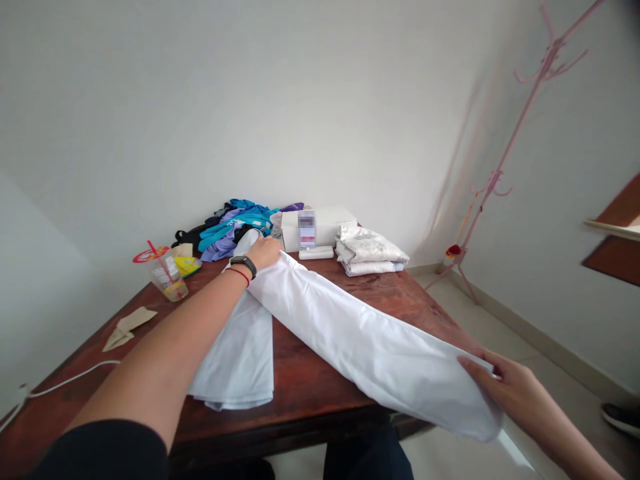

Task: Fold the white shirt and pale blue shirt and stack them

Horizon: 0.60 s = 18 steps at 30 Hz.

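Note:
A long white cloth (340,323), folded lengthwise into a band, stretches diagonally from the middle of the table past its front right edge. Whether it is a garment or a sheet, I cannot tell. My left hand (265,255), with a dark band on the wrist, is closed on its far end, where it bends over. From that bend a second, pale part (245,360) lies towards me on the table, partly behind my forearm. My right hand (507,380) pinches the near end between thumb and fingers, beyond the table's edge.
On the wooden table (305,387) stand a plastic cup (167,277) with a straw, a heap of clothes (240,223), a white box (325,227), a phone (307,230) and folded fabrics (370,250). A napkin (130,327) and white cable (75,378) lie left. A pink coat stand (520,120) leans into view right.

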{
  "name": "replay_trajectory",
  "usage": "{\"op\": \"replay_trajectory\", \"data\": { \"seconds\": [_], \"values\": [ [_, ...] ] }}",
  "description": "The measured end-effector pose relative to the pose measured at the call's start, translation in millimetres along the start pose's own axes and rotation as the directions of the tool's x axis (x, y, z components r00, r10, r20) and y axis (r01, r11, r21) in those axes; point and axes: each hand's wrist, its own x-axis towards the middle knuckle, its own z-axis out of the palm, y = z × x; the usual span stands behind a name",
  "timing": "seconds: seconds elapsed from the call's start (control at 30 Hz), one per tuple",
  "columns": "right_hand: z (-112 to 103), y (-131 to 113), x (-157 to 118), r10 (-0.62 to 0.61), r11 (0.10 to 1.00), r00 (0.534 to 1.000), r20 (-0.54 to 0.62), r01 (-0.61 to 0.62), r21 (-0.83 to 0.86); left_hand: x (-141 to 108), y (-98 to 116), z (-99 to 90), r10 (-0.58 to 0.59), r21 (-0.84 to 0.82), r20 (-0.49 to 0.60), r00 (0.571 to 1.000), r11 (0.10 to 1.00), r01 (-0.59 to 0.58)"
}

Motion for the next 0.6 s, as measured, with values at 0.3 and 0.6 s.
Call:
{"op": "replay_trajectory", "data": {
  "seconds": [0.3,0.6],
  "values": [
    [12,17,0,-0.060,0.936,0.996,-0.073,0.030,-0.351,-6,0,80.3,-0.125,-0.112,-0.030,0.992,0.986,0.121],
    [17,39,14,-0.327,0.884,0.919,-0.218,0.217,-0.414,-49,-50,59.9,-0.292,-0.142,-0.240,0.926,0.954,0.264]
  ]
}}
